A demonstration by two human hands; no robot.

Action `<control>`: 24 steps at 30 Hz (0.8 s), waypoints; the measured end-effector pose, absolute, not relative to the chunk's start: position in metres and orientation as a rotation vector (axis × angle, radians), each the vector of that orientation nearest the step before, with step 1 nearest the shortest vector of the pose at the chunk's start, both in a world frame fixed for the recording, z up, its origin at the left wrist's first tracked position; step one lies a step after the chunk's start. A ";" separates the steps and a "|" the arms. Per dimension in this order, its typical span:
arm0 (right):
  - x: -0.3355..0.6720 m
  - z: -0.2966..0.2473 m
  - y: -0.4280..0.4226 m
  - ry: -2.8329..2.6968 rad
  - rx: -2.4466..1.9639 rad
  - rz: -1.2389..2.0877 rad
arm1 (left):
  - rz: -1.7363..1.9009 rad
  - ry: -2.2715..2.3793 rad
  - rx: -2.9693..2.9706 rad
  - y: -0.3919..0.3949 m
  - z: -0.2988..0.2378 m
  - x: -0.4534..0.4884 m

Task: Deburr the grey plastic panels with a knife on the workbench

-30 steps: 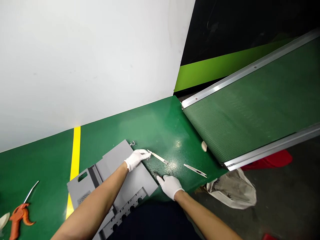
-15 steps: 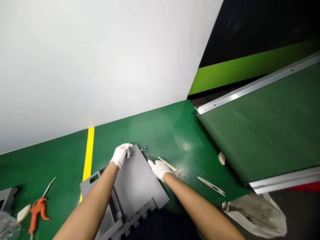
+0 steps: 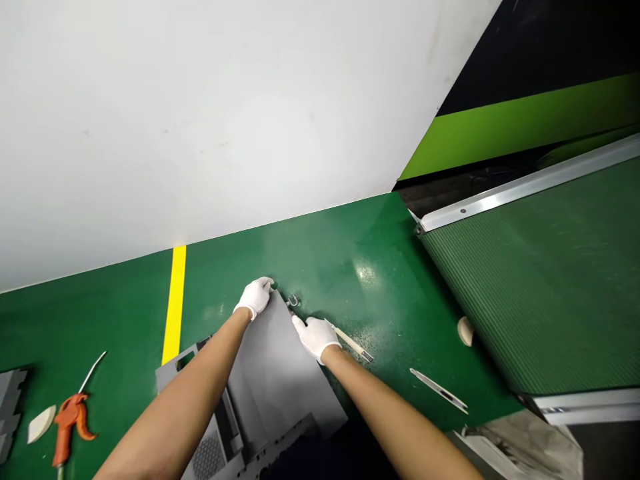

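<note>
A grey sheet-metal panel (image 3: 280, 363) lies in front of me, with cutouts and a perforated section along its left and near sides. My left hand (image 3: 255, 297), in a white glove, closes its fingers over the panel's far corner. Along the right edge rests my gloved right hand (image 3: 315, 337), its fingers curled and its thumb side toward the edge. A thin dark tip shows just ahead of those fingers; what they hold is mostly hidden. Close by, a small curved metal piece (image 3: 293, 301) sits past the edge. A pale-handled knife (image 3: 353, 343) lies beside my right hand.
An orange air blow gun (image 3: 67, 423) and a cream wedge (image 3: 41, 424) lie left, near another grey part (image 3: 9, 407). A slim metal tool (image 3: 439, 391) is on the green table (image 3: 320, 247). A conveyor belt (image 3: 550, 287) borders the right; a white wall (image 3: 250, 120) stands behind.
My left hand has moved from the panel's upper left side onto its far corner. My right hand stays by the right edge, nearly in place. The view has shifted slightly.
</note>
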State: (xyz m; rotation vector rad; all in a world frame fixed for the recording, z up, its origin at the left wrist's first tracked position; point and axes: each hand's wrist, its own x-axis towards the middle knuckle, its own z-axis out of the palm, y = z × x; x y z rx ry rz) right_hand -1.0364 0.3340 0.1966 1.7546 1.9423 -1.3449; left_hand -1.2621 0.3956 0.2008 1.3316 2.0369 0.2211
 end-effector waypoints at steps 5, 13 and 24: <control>-1.042 0.196 0.335 1.923 1.769 -1.360 | 0.159 2.024 1.354 0.399 0.202 -1.263; -1.036 0.207 0.335 1.966 1.765 -1.318 | 0.139 2.004 1.338 0.402 0.203 -1.263; -1.037 0.209 0.334 2.011 1.786 -1.283 | 0.138 2.010 1.366 0.405 0.201 -1.262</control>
